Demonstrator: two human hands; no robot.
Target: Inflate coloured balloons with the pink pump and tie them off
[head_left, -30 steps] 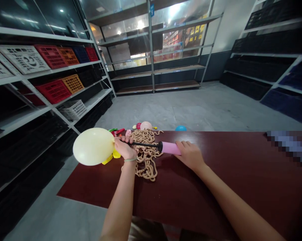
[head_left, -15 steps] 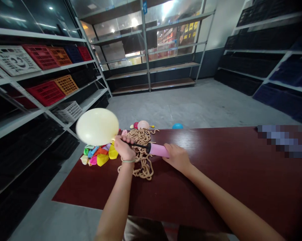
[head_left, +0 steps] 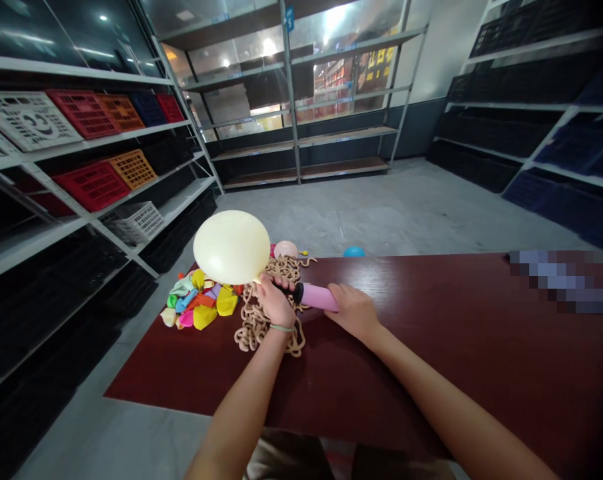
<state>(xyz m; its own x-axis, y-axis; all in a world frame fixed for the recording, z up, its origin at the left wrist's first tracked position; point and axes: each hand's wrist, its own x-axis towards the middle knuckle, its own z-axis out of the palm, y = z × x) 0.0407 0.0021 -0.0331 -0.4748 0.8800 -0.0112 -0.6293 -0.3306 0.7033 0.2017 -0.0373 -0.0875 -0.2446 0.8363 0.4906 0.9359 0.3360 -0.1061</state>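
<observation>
1. Steel shelving lines three sides of a storeroom with a grey concrete floor [head_left: 381, 207]. The left racks carry red, orange and white plastic crates [head_left: 94, 183], and the right racks hold dark bins.
2. At the near side stands a dark red table [head_left: 431, 347], its top glossy and mostly bare on the right.
3. On the table's left end lies a heap of flat balloons [head_left: 196, 303] in mixed colours, just beside a tangle of tan cord [head_left: 254, 323].
4. A small pink balloon [head_left: 285, 249] and a blue balloon [head_left: 354, 251] show at the table's far edge.
5. The pink pump [head_left: 317, 297] lies low over the cord, its long axis running roughly left to right across the table, with the dark nozzle end pointing left.
6. The right hand [head_left: 354, 312] is curled around the pump's right end.
7. The left hand [head_left: 275, 301] is closed in a fist at the nozzle, pinching the neck of the pale yellow balloon [head_left: 231, 247].
8. That balloon is inflated and stands up and to the left of the fist, above the flat balloons.
</observation>
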